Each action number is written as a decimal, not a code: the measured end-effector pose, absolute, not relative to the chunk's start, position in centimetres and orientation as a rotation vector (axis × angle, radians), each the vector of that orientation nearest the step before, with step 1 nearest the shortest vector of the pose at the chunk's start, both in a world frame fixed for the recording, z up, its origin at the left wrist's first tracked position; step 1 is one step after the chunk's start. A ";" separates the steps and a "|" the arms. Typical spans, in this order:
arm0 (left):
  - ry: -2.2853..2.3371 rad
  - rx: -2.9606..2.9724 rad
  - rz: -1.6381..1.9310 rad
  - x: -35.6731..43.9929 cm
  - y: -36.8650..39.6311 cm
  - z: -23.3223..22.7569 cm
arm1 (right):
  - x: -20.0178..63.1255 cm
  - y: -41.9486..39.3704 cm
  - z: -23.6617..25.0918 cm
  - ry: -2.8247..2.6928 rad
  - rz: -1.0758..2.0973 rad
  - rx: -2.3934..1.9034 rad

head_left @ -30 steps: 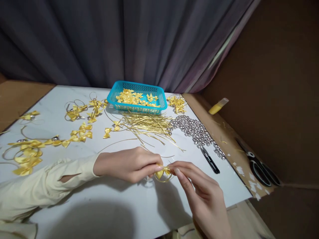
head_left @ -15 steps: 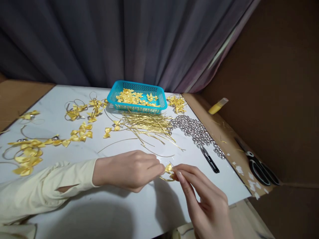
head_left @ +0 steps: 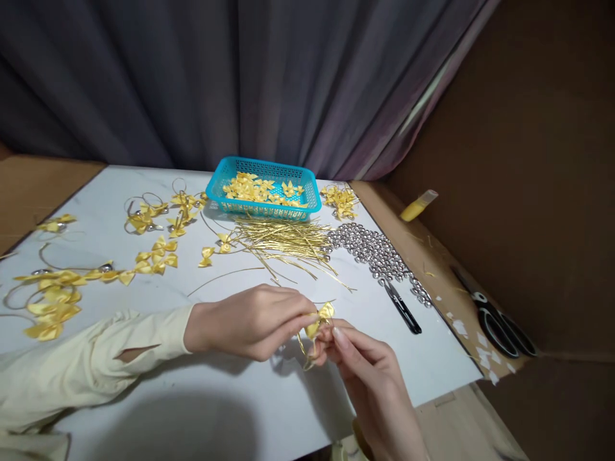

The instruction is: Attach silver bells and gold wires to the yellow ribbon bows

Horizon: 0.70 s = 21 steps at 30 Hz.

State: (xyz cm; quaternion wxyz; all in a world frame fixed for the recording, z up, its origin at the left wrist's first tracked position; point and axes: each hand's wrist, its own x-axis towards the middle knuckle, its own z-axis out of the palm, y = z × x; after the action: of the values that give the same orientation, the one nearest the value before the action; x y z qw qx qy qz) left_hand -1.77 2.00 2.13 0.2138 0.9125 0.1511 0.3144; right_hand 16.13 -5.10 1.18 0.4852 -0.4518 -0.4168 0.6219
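Fingertips of our left hand and right hand are meeting, both grips pinching one yellow ribbon bow with its gold wire loop hanging just beneath. We are probably fastening bow to wire; tightening needs steady, gentle tension.

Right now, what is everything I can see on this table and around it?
basket: one, turquoise, table's far middle, holding yellow bows
loose bows: many, yellow, left half of table
gold strips: a pile, in front of basket
silver beads: a heap, right of strips
snips: one, black, below beads
scissors: one, black, right cardboard
glue stick: one, yellow, far right
curtain: grey, behind
held bow: one, yellow, between both hands
left hand: pinching it
right hand: pinching it
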 end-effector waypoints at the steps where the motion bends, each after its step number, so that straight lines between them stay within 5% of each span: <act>1: 0.436 2.491 0.872 -1.8 2.0 2.1 | 16.0 -5.2 0.9 -0.982 1.527 -1.095; 21: 0.557 1.782 0.691 -2.0 2.4 2.9 | 16.8 -6.1 2.0 -0.954 1.414 -1.117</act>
State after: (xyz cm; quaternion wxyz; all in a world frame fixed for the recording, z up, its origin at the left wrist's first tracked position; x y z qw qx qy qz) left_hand -2.04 2.42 2.92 0.5442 0.7508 0.2348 0.2914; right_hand 16.82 -6.11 2.05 0.5238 -0.4668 -0.3985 0.5907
